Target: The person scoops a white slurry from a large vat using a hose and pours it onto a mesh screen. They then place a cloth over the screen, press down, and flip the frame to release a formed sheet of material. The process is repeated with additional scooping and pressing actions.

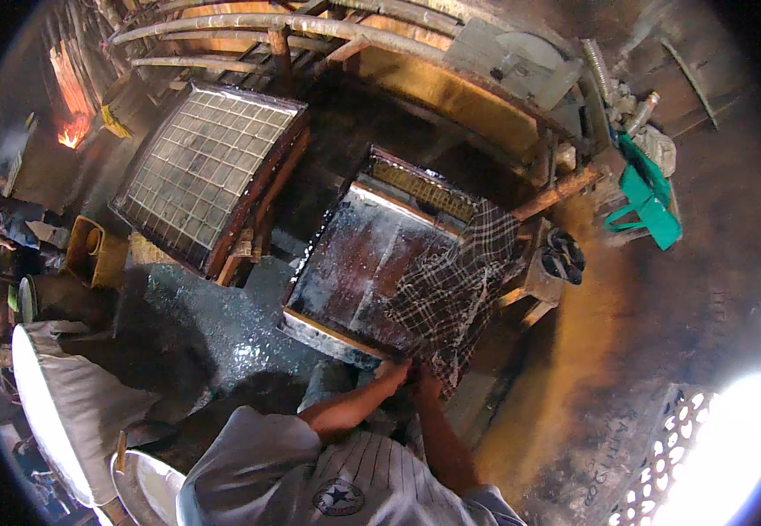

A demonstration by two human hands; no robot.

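A shallow wooden frame box (336,263), speckled white inside, lies in front of me with a dark checked cloth (442,289) draped over its right side and hanging past the near corner. My left hand (391,373) is closed at that near corner, beside the cloth; what its fingers grip is hidden. My right hand (426,382), just right of it, is closed on the bottom end of the checked cloth, its fingertips mostly covered.
A gridded tray (196,167) stands back left, near a fire (73,131), yellow crates (85,250) and another person (21,223). A stool (529,272) with black footwear, a green bag (639,210) and a wall are right. A pale sack (78,394) and basin (139,482) are lower left.
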